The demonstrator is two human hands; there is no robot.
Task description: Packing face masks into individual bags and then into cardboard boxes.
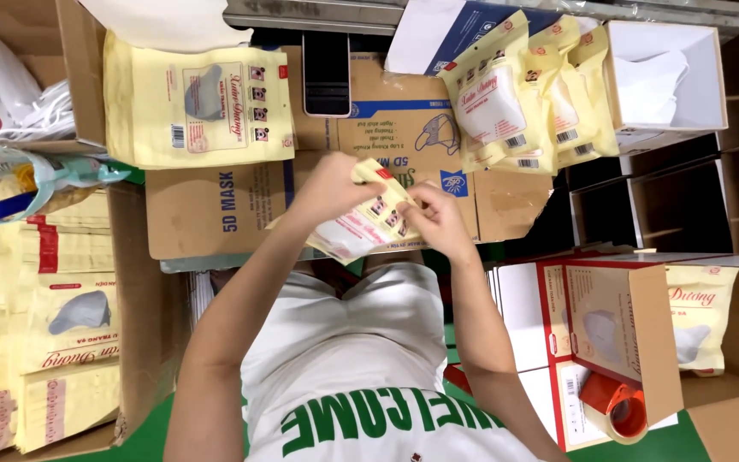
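Head view, the only one: we saw both hands raised over the cardboard worktop (215,214), a flattened carton laid as a work surface. The left hand (331,190) pinched the top edge of a pale yellow mask pouch (361,224), its grip clenched on that edge; the right hand (438,218) grasped the pouch's other side, fingers curled round it, so the pouch was stretched between the two, tilted, held clear of the carton, likely so the mouth could be worked on. What the fingertips did at the opening was too small to tell. To the left lay a flat stack of yellow pouches (198,107), within easy reach of the left hand. To the right a leaning bundle of filled pouches (523,94) rested against a white open box (669,77), near the right hand. A phone (327,73) lay face up at the far edge, out of the way. Far left a carton of yellow packs (62,342) stood open on the floor side. At lower right an open brown box (635,334) held more packs, and a red tape roll (622,411) sat at its foot. We noted the person's white shirt (361,376) below the hands.
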